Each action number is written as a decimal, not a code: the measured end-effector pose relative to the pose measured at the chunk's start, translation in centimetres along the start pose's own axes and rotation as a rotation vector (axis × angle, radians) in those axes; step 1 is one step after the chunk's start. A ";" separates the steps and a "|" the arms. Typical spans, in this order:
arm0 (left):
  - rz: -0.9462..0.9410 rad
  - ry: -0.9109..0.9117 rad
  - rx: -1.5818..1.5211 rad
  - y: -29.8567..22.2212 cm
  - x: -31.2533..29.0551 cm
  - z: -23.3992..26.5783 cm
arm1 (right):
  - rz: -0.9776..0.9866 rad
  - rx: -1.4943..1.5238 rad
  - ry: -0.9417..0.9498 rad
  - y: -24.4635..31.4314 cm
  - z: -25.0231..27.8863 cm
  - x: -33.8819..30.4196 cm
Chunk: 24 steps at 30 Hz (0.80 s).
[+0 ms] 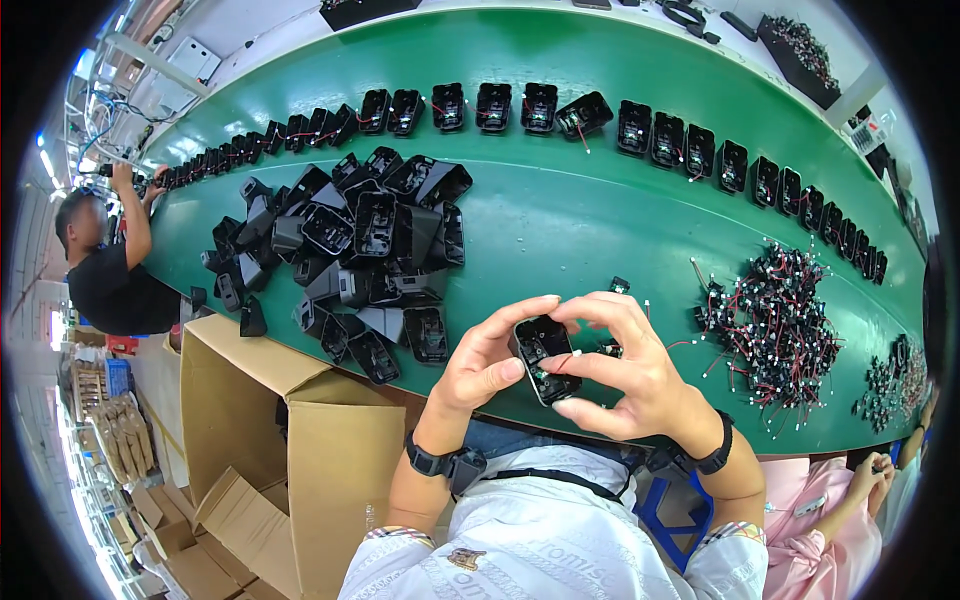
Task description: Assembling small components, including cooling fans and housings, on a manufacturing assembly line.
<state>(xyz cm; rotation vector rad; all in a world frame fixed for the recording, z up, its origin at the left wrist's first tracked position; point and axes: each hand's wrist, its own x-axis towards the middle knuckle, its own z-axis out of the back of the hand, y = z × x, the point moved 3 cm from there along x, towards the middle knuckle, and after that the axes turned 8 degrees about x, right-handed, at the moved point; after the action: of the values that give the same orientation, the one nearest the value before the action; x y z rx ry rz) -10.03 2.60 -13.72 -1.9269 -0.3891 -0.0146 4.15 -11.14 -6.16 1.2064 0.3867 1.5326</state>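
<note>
Above the near edge of the green table, I hold a small black plastic housing [530, 338] with its hollow side up. My left hand [478, 362] is closed round its left side, the thumb along the rim. From the right, my right hand [628, 372] spans the housing, fingers at its upper and lower ends and one fingertip reaching inside. A short red wire with a pale end shows by that fingertip. Small electronic parts sit in the housing, partly hidden by my fingers. Just beyond my right hand lies a small black part [620, 286] on the table.
A heap of black housings [375, 222] lies to the left. Wired black parts [775, 330] are piled at right, beside smaller pieces [893, 385]. A curved row of housings [493, 106] lines the far side. An open cardboard box [345, 480] stands left; people sit at both sides.
</note>
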 end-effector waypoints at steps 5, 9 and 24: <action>-0.103 0.097 0.008 -0.1 0.2 -0.1 | 0.002 -0.104 0.046 0.4 -0.1 0.2; -0.086 0.115 0.019 0.1 0.0 -0.2 | -0.036 -0.064 0.080 0.1 -0.1 -0.4; 0.041 -0.183 0.543 1.4 1.0 -1.0 | -0.171 -0.757 -0.127 -0.2 19.6 -4.2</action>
<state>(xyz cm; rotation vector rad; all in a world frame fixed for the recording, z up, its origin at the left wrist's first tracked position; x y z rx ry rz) -8.49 1.46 -14.40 -1.4013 -0.4244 0.2703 20.14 -21.45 0.13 0.6442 -0.1729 1.2652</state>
